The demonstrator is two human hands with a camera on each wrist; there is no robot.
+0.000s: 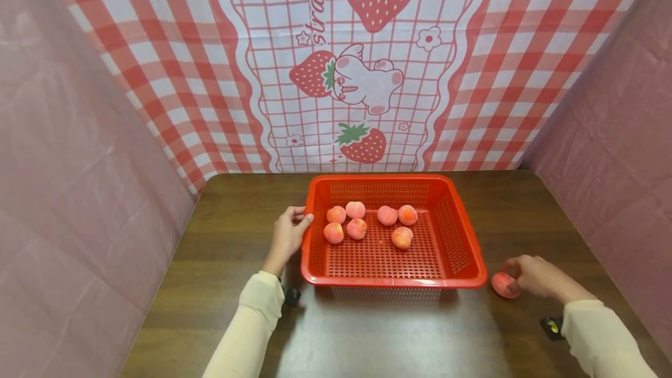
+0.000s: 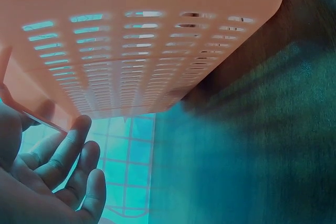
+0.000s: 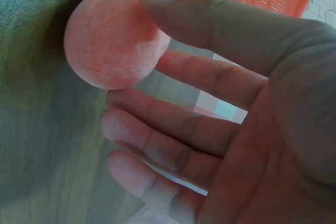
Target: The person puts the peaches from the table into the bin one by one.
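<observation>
A red plastic basket [image 1: 389, 282] with slotted walls stands on the table, several peaches [image 1: 357, 228] lying on its floor in a left and a right cluster. At its left rim my left hand [image 1: 287, 232] grips the edge, thumb over the top; the left wrist view shows the fingers [image 2: 80, 129] curled beneath the rim, outside the slotted wall. To the right of the basket, my right hand [image 1: 536, 276] pinches a single peach [image 1: 504, 286] at table height. In the right wrist view the thumb and forefinger touch this peach [image 3: 107, 38], the other fingers spread below it.
The brown wooden table [image 1: 231, 249] has a checked strawberry-print cloth [image 1: 367, 74] hanging behind it. Pink cloth walls [image 1: 604, 121] flank both sides. A small dark device [image 1: 552, 328] sits at the right wrist and another dark device [image 1: 291, 297] at the left.
</observation>
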